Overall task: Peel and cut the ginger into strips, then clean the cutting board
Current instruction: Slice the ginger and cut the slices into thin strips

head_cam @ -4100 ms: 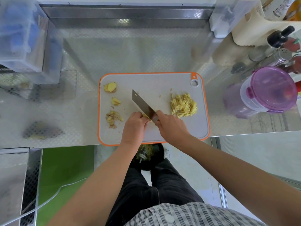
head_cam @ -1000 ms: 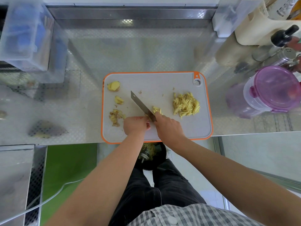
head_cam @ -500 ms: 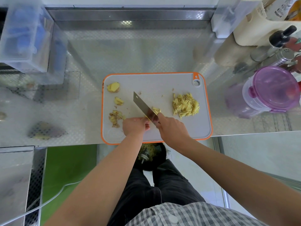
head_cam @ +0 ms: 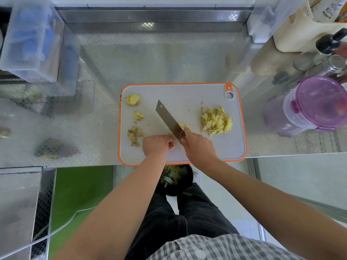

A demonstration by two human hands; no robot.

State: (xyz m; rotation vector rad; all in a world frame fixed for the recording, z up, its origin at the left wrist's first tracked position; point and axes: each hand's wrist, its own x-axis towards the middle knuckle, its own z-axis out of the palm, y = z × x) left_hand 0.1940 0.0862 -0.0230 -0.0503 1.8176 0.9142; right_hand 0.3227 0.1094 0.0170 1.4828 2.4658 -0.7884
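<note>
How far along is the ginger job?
Done: a pile of ginger strips lies at the right of the cutting board. In hand: the right hand grips the cleaver, cutting beside the curled left hand. Left: two ginger chunks, the peel scraps, and cleaning the board.

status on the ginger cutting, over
Right hand grips cleaver, blade over cutting board. Left hand curled beside blade, hold hidden. Strips piled right; two ginger pieces, peels left. Nothing in the blade's way.

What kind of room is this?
Probably a kitchen, maybe a restaurant's: a steel counter, a cutting board with ginger strips and a cleaver, plus a metal shaker at the side.
</note>
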